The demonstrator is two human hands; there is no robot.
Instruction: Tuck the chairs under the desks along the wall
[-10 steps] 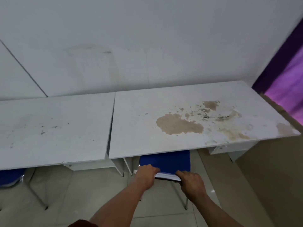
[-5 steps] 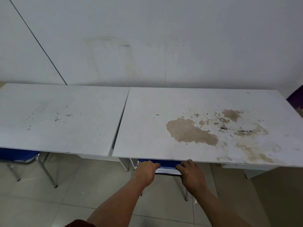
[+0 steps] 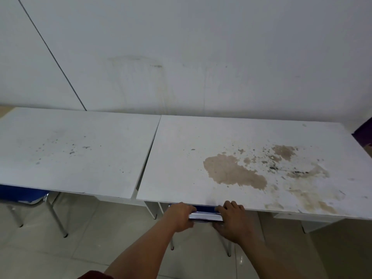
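Note:
Two white desks stand side by side against the wall. Under the front edge of the right desk (image 3: 181, 174), which bears brown stains, a blue chair (image 3: 205, 216) with a chrome frame is almost fully hidden; only its metal rail and a strip of blue show. My left hand (image 3: 180, 215) grips the rail's left end and my right hand (image 3: 231, 220) grips its right end. A second blue chair (image 3: 22, 195) sits partly under the left desk (image 3: 80, 154), its seat edge and chrome legs visible.
A plain white wall runs behind both desks. Pale floor tiles (image 3: 60, 258) lie below. A purple surface (image 3: 365, 131) shows at the far right edge beside the right desk. A narrow gap separates the two desktops.
The blue chair has slid farther under the right desk, its seat now almost hidden. Both hands stayed on the rail and moved forward to the desk's edge. My view has shifted left.

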